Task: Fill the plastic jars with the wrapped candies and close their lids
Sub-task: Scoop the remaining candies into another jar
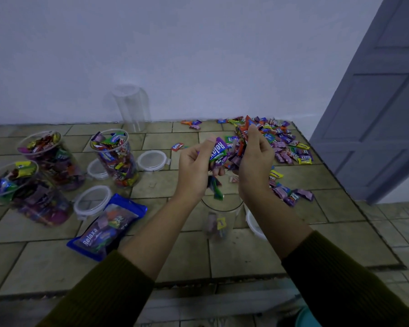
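- Candies point(223, 153), a wrapped bunch, sat gripped between our left hand point(194, 168) and right hand point(255, 161), fingers curled round them.
- We held them above an open clear jar point(219, 218) on the tiled table point(246, 251); a few candies lay inside it.
- Loose candies point(283, 142) lay piled beyond our right hand.
- Three filled, lidless jars point(115, 156) stood left, lids point(152, 160) and a blue bag point(109, 227) nearby.

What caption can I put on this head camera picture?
Left hand and right hand hold wrapped candies over a nearly empty jar.
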